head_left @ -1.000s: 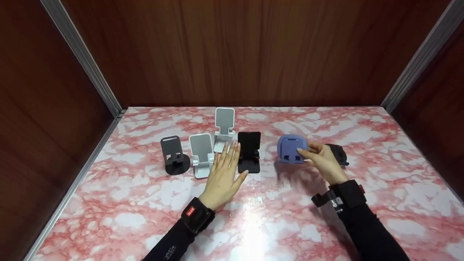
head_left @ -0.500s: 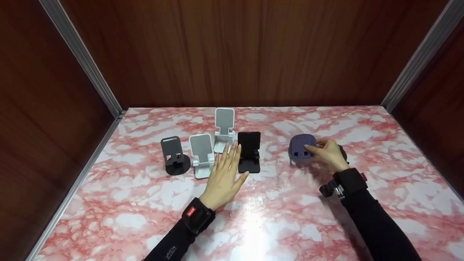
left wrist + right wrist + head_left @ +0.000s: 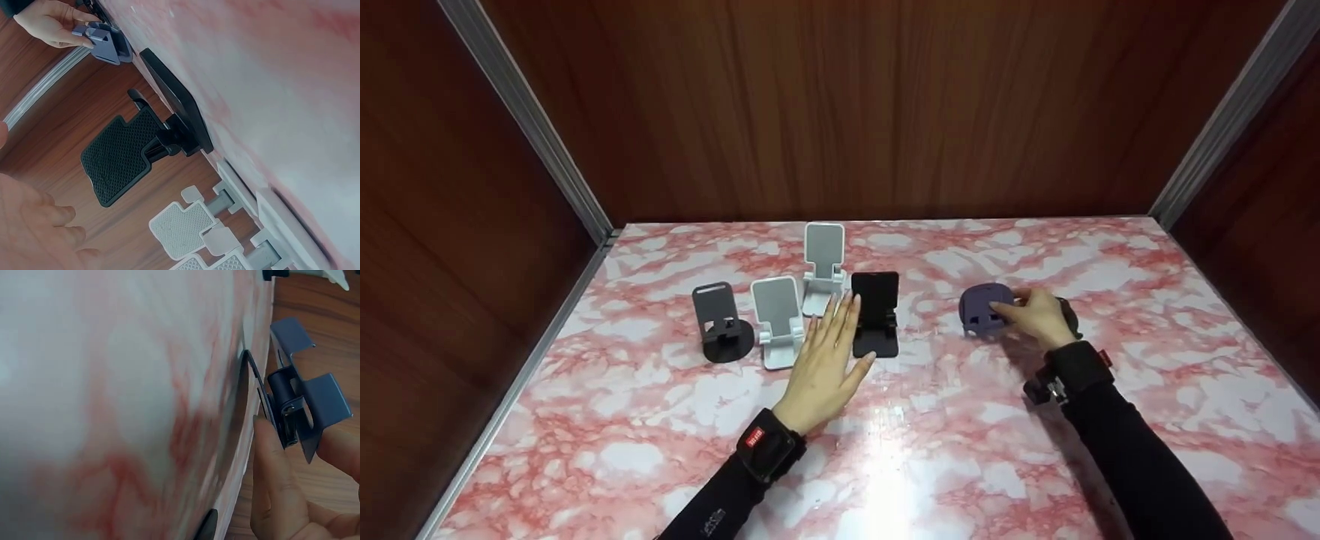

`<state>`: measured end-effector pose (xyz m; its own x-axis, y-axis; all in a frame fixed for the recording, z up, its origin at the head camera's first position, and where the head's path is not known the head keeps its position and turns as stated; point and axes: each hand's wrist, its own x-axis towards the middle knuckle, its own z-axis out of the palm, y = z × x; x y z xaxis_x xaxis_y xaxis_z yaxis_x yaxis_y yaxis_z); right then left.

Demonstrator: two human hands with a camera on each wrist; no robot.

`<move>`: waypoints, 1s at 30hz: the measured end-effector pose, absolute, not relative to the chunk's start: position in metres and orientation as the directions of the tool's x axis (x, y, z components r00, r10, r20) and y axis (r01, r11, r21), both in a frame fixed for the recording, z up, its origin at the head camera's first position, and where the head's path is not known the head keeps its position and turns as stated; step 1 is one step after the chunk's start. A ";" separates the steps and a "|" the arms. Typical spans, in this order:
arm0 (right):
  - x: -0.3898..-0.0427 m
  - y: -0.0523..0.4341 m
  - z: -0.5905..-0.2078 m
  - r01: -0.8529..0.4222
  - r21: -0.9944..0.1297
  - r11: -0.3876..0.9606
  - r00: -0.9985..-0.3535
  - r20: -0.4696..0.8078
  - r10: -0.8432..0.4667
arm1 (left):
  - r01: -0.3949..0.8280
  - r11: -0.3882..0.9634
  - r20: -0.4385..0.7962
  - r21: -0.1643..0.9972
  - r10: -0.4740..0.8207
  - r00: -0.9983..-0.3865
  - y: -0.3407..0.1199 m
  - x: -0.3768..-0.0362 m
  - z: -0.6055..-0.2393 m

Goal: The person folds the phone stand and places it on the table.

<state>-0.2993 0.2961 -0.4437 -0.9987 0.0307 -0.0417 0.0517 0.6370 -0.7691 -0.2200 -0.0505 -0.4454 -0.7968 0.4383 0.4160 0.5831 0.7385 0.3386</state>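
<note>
My right hand (image 3: 1030,311) grips a blue-purple folding phone stand (image 3: 985,307) on the pink marble table (image 3: 930,442), thumb on its front, fingers behind. The right wrist view shows that blue-purple stand (image 3: 298,402) close up, hinge and plates pinched between my fingers (image 3: 278,484). My left hand (image 3: 831,341) lies flat on the table with straight fingers, holding nothing. It rests between a white stand (image 3: 776,319) and a black stand (image 3: 875,311). In the left wrist view, the black stand (image 3: 143,152) stands upright, and the blue-purple stand (image 3: 104,44) is far off.
A dark grey stand with a round base (image 3: 721,324) stands leftmost, and a taller white stand (image 3: 823,261) stands behind the row. A black object (image 3: 1071,315) lies partly hidden behind my right hand. Wooden walls with metal corner strips (image 3: 529,120) enclose the table.
My right hand has carried the blue-purple stand to the right and slightly back, and it now looks lower and more tilted. My left hand has stayed in place.
</note>
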 end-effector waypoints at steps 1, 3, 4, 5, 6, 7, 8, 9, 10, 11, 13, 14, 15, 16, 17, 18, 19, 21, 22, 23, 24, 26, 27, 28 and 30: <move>-0.300 0.295 -0.444 0.041 -0.749 0.661 -0.999 -0.031 0.026 | 0.581 0.740 0.412 0.340 0.438 -0.799 -0.051 -0.220 -0.445; -0.301 0.294 -0.445 0.016 -0.709 0.705 -1.000 -0.014 0.009 | 0.580 0.740 0.410 0.341 0.439 -0.800 -0.051 -0.220 -0.446; -0.301 0.293 -0.446 0.006 -0.695 0.719 -1.000 -0.009 0.000 | 0.580 0.740 0.408 0.340 0.439 -0.800 -0.051 -0.220 -0.446; -0.302 0.293 -0.447 -0.002 -0.681 0.733 -1.000 -0.005 -0.007 | 0.580 0.741 0.408 0.340 0.439 -0.800 -0.051 -0.220 -0.446; -0.302 0.293 -0.447 -0.009 -0.669 0.744 -1.000 0.000 -0.013 | 0.580 0.740 0.409 0.340 0.439 -0.800 -0.051 -0.220 -0.446; -0.303 0.293 -0.448 -0.014 -0.658 0.753 -1.000 0.004 -0.015 | 0.582 0.737 0.411 0.343 0.439 -0.799 -0.050 -0.220 -0.446; -0.303 0.294 -0.448 -0.017 -0.651 0.759 -1.000 0.008 -0.016 | 0.584 0.736 0.414 0.341 0.441 -0.797 -0.050 -0.219 -0.446; -0.303 0.294 -0.448 -0.020 -0.645 0.764 -1.000 0.014 -0.014 | 0.587 0.733 0.418 0.343 0.441 -0.794 -0.050 -0.220 -0.446; -0.303 0.293 -0.448 -0.022 -0.636 0.771 -1.000 0.022 -0.011 | 0.586 0.734 0.415 0.344 0.441 -0.796 -0.050 -0.220 -0.446; -0.303 0.293 -0.448 -0.028 -0.629 0.777 -0.999 0.030 -0.011 | 0.588 0.733 0.418 0.342 0.442 -0.794 -0.050 -0.220 -0.446; -0.304 0.292 -0.447 -0.034 -0.621 0.783 -0.999 0.043 -0.009 | 0.590 0.728 0.419 0.348 0.443 -0.793 -0.049 -0.220 -0.446; -0.304 0.292 -0.446 -0.035 -0.612 0.790 -0.999 0.049 -0.007 | 0.590 0.730 0.419 0.345 0.443 -0.792 -0.049 -0.220 -0.446; -0.304 0.291 -0.446 -0.037 -0.600 0.799 -0.998 0.055 -0.005 | 0.591 0.729 0.420 0.346 0.442 -0.792 -0.049 -0.220 -0.446; -0.304 0.291 -0.445 -0.036 -0.589 0.808 -0.998 0.058 -0.002 | 0.590 0.729 0.420 0.346 0.442 -0.793 -0.049 -0.220 -0.446; -0.304 0.290 -0.445 -0.037 -0.579 0.814 -0.998 0.060 -0.003 | 0.591 0.728 0.423 0.346 0.442 -0.791 -0.049 -0.220 -0.446; -0.304 0.290 -0.445 -0.034 -0.571 0.821 -0.998 0.057 -0.002 | 0.590 0.729 0.421 0.347 0.441 -0.793 -0.050 -0.220 -0.446; -0.304 0.289 -0.444 -0.031 -0.559 0.828 -0.999 0.053 -0.001 | 0.590 0.731 0.421 0.344 0.441 -0.793 -0.050 -0.220 -0.446; -0.305 0.288 -0.443 -0.021 -0.545 0.838 -0.999 0.035 -0.002 | 0.589 0.728 0.416 0.351 0.442 -0.795 -0.051 -0.219 -0.446; -0.305 0.287 -0.443 -0.014 -0.545 0.838 -1.000 0.020 -0.004 | 0.587 0.727 0.412 0.355 0.442 -0.797 -0.051 -0.219 -0.446; -0.305 0.286 -0.442 -0.008 -0.546 0.838 -1.000 0.004 -0.006 | 0.587 0.728 0.410 0.355 0.443 -0.797 -0.051 -0.219 -0.446; -0.305 0.285 -0.442 0.002 -0.547 0.837 -1.000 -0.015 -0.007 | 0.584 0.729 0.405 0.357 0.443 -0.800 -0.051 -0.219 -0.446; -0.305 0.283 -0.440 0.007 -0.544 0.839 -0.999 -0.036 -0.015 | 0.582 0.727 0.399 0.365 0.442 -0.803 -0.051 -0.219 -0.446; -0.305 0.282 -0.440 0.008 -0.538 0.843 -0.999 -0.043 -0.018 | 0.581 0.727 0.398 0.366 0.442 -0.804 -0.051 -0.219 -0.446; -0.304 0.282 -0.439 0.005 -0.526 0.850 -0.999 -0.043 -0.021 | 0.581 0.729 0.398 0.362 0.442 -0.804 -0.051 -0.219 -0.445; -0.304 0.280 -0.439 -0.011 -0.492 0.870 -1.000 -0.020 -0.024 | 0.581 0.730 0.399 0.361 0.442 -0.803 -0.051 -0.219 -0.445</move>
<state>-0.3044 0.2801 -0.4389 -0.9995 -0.0241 -0.0203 -0.0110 0.8703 -0.4923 -0.2192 -0.0509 -0.4451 -0.8035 0.4418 0.3990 0.5806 0.7296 0.3614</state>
